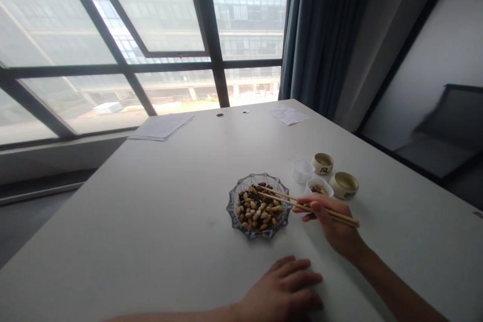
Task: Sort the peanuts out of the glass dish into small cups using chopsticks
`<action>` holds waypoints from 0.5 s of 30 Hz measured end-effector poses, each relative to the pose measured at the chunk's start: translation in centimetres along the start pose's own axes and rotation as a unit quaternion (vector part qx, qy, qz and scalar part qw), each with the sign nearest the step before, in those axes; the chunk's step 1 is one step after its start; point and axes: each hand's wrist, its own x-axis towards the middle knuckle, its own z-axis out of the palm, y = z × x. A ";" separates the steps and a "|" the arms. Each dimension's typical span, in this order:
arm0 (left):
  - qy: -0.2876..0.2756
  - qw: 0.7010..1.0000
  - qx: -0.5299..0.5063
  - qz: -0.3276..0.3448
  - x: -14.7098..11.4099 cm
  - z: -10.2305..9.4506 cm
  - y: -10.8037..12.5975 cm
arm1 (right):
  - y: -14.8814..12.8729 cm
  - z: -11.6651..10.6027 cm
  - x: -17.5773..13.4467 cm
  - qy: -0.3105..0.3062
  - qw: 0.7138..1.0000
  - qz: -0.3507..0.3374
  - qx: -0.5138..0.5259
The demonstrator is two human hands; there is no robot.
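Note:
My right hand (332,219) grips a pair of wooden chopsticks (292,200), whose tips reach over the far part of the nuts. Those nuts (258,211), pale and brown with darker bits among them, lie in a scalloped clear glass dish (234,219). Whether the tips pinch a piece is too small to tell. Below the dish, my left hand (285,287) rests palm down on the white table, fingers spread and holding nothing. Behind my right hand stands a small white cup (329,188) with some brown pieces inside.
Next to it are another white plastic cup (303,171) and two beige ceramic cups with dark marks, one farther back (322,163) and one nearer (344,185). Paper sheets (162,127) lie at the far left, another sheet (289,114) at the far right. Windows and a dark curtain (320,35) border the table (169,201).

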 end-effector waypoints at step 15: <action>-0.042 0.999 -0.022 -0.007 0.0 -0.7 0.3 | -0.5 1.3 0.2 0.039 0.999 0.038 0.006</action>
